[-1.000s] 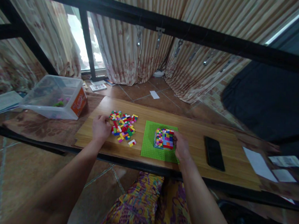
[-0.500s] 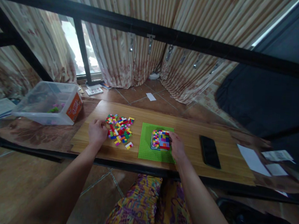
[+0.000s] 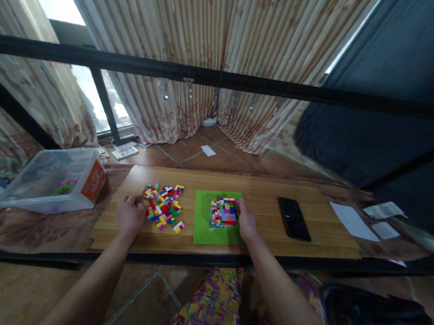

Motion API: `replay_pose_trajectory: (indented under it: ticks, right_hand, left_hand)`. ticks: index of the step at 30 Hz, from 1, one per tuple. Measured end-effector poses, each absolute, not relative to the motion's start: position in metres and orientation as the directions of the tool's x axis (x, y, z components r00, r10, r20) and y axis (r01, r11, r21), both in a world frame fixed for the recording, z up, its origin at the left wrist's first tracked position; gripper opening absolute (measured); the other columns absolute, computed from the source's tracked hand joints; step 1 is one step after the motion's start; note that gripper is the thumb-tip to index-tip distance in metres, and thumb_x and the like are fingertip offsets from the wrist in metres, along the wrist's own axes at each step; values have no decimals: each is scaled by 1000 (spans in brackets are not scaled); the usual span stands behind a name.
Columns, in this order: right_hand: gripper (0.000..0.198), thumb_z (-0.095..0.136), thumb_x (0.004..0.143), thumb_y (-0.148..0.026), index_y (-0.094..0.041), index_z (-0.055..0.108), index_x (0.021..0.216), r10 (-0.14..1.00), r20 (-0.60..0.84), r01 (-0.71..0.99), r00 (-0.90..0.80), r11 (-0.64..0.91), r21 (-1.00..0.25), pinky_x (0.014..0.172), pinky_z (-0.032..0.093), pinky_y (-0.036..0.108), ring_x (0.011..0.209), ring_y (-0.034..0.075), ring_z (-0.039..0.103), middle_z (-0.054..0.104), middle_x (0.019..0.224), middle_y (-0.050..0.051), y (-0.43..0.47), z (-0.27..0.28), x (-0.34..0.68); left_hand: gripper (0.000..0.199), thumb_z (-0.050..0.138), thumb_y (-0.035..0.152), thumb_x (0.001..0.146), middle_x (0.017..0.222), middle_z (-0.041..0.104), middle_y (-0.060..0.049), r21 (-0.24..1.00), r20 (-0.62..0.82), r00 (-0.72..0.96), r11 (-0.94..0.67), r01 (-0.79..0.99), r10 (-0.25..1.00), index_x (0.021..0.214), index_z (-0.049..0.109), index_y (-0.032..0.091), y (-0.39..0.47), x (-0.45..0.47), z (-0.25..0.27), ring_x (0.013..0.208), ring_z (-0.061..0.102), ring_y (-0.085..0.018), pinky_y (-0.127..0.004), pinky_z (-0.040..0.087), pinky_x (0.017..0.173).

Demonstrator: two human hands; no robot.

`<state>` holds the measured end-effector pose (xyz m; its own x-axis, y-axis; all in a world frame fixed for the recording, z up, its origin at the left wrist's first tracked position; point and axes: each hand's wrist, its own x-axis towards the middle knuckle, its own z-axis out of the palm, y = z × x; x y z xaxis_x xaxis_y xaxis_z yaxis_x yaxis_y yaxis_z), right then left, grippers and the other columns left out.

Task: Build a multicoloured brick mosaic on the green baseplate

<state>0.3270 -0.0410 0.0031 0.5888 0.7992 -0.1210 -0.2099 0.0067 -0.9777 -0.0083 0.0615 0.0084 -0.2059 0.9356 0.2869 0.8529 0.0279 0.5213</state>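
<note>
Head camera — brick block (image 3: pixel 224 212) over the green baseplate (image 3: pixel 201 221), right fingers at its right edge, whether gripping I can't tell. Looks light, stiff, apt to shed pieces; pinch opposite sides. Left hand (image 3: pixel 129 215) by loose bricks (image 3: pixel 162 208) — fingers curled, contents hidden.

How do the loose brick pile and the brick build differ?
The loose brick pile lies scattered on the wooden board; the brick build forms a compact, squarish block on the green baseplate. The pile spreads wider than the build. The left hand is beside the pile, the right hand at the build's edge. Both are multicoloured.
</note>
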Motion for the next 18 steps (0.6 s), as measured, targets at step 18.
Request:
replay_pose_trajectory:
  ticks: [18]
  right_hand:
    - [53,61,74,-74,-26,79,86,860,-271,-286,432,-154,-946,75,55,36,81,24,70,78,86,5,-48,15,341]
  left_hand:
    - [22,48,25,78,102,67,-6,481,260,-245,95,871,934,86,68,24,59,-8,16,102,63,-28,-47,51,97]
